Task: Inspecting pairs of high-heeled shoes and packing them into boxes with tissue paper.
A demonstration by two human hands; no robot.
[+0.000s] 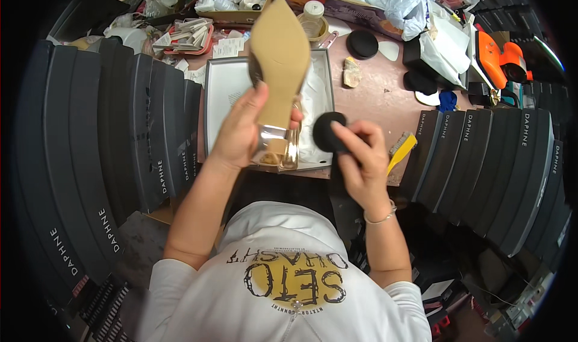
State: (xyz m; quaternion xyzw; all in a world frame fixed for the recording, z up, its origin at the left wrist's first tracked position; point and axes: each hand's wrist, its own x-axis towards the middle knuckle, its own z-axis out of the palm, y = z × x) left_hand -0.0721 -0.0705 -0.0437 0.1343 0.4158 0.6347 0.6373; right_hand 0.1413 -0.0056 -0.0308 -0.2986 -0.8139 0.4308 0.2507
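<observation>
My left hand (244, 122) grips a high-heeled shoe (280, 47) round its middle. The shoe's tan sole faces up, its pointed toe aims away from me, and its shiny gold heel is at the near end. To the right of the shoe, my right hand (364, 155) pinches a round black pad (329, 132) between thumb and fingers. The pad is apart from the sole. Beneath the shoe lies an open shoebox (226, 89) with white paper inside it. A second round black pad (362, 44) rests on the table beyond.
Dark shoeboxes (87, 149) are stacked on the left, and more shoeboxes (481, 161) on the right. A yellow-handled brush (402, 151) lies at the table's right edge. On the table are a worn beige block (351, 73), a clear jar (312, 20) and an orange tool (490, 59).
</observation>
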